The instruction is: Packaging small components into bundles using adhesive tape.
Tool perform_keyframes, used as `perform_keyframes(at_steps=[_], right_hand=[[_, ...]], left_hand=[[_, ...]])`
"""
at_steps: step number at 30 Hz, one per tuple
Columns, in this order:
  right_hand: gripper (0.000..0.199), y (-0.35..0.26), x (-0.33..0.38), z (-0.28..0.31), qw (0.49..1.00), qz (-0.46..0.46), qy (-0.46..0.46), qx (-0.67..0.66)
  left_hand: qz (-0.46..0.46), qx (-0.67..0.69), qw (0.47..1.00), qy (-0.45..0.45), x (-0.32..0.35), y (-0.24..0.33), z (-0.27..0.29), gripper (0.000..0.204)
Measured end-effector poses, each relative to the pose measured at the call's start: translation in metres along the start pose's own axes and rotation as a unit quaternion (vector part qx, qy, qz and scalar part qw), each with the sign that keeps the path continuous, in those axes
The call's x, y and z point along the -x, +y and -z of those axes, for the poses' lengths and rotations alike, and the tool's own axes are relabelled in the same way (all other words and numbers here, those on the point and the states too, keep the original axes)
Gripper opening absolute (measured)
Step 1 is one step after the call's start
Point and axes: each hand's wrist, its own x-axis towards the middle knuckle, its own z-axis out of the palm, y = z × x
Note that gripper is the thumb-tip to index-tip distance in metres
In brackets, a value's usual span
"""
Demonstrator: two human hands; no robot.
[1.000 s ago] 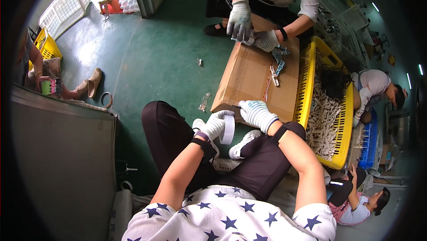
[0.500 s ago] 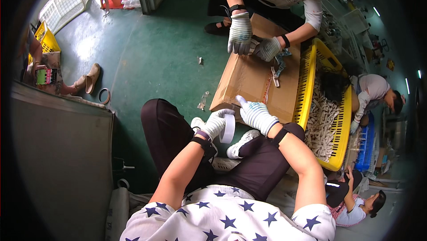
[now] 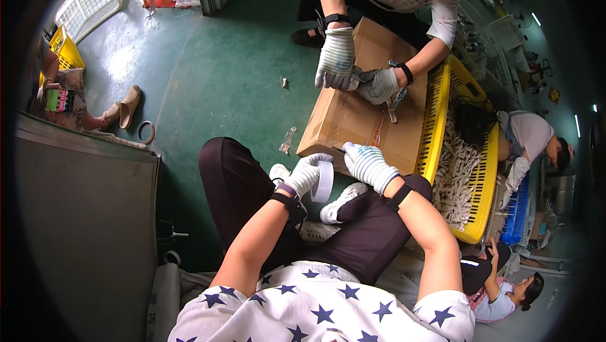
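Observation:
My left hand (image 3: 307, 174), in a striped knit glove, is closed around a roll of white tape (image 3: 323, 182) that hangs beside its fingers. My right hand (image 3: 368, 166), gloved alike, has its fingers curled in at the near edge of a cardboard box (image 3: 334, 115); what they pinch, if anything, is hidden. The box lies closed in front of me, with brown tape across its top. Across it, a co-worker's two gloved hands (image 3: 353, 77) meet over a small dark thing I cannot make out. A few clip-like pieces (image 3: 394, 105) lie beside them.
To the right stands a yellow crate (image 3: 483, 197) full of pale clip-like pieces. A blue crate (image 3: 517, 209) and other people are beyond it. On the green floor lie bits of clear plastic (image 3: 288, 140) and a tape roll (image 3: 146, 132). A grey panel (image 3: 88, 228) borders the left.
My right hand's raised finger has curled in at the box edge. My left hand stays almost still with the tape roll. The co-worker's hands have shifted a little toward me.

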Motion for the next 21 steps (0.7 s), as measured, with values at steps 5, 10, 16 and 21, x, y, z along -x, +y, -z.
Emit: perform_keyframes(at_steps=[5,10,16,21], right_hand=[[0.023,0.002,-0.003,-0.007,0.999,0.023,0.033,0.030],[0.026,-0.011,-0.004,0.006,1.000,0.019,0.013,0.001],[0.052,-0.010,-0.004,0.008,0.999,-0.003,-0.053,-0.008],[0.048,-0.012,-0.008,0.009,1.000,-0.016,-0.003,-0.019]], left_hand=[[-0.004,0.002,1.000,-0.003,-0.002,0.000,-0.001,0.034],[-0.029,0.018,0.999,0.011,-0.002,-0.002,0.000,0.029],[-0.007,-0.004,1.000,0.025,0.009,0.016,-0.010,0.033],[-0.062,0.035,0.997,0.011,-0.008,0.023,0.000,0.032]])
